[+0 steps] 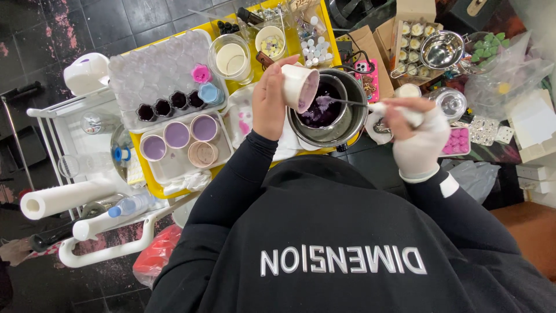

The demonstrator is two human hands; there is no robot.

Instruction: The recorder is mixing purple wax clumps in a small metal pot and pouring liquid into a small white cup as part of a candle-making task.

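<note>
At the centre of the frame, the left hand (268,104) wraps its fingers closed around a white cup (299,87), tipped over a metal pot (331,110) of purple mixture. The gloved right hand (418,139) grips a white-handled spoon (370,106) — its tip in the pot. To the left, small filled cups (176,134) sit on a white tray (168,168) on a yellow table (152,186) — dark floor tiles (52,29) fill the upper left.

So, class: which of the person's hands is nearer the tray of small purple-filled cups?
Left. The left hand, tipping a white cup over the metal pot, is beside the tray; the right hand is beyond the pot.
</note>
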